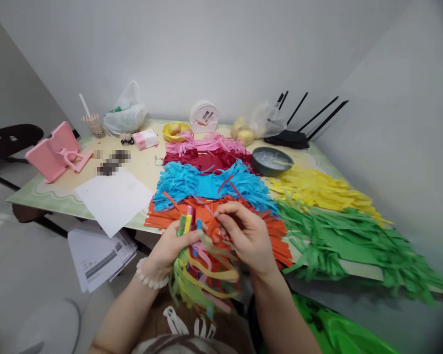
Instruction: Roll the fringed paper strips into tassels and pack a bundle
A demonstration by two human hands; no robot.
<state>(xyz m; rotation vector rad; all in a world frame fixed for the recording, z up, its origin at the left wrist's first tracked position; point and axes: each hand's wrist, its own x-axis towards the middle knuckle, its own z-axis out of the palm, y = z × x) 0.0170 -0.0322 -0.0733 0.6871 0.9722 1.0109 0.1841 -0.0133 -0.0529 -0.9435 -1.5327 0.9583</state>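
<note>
My left hand (170,246) was closed around a bunch of paper strips (199,275) just in front of the table edge (77,209). My right hand (245,236) pinched an orange strip (214,231) at the top of the bunch. The strips looked thin, soft and very light, so I think they could tear easily. Holding them near the gathered top seemed best. The loose ends hung down, curly and floppy.
</note>
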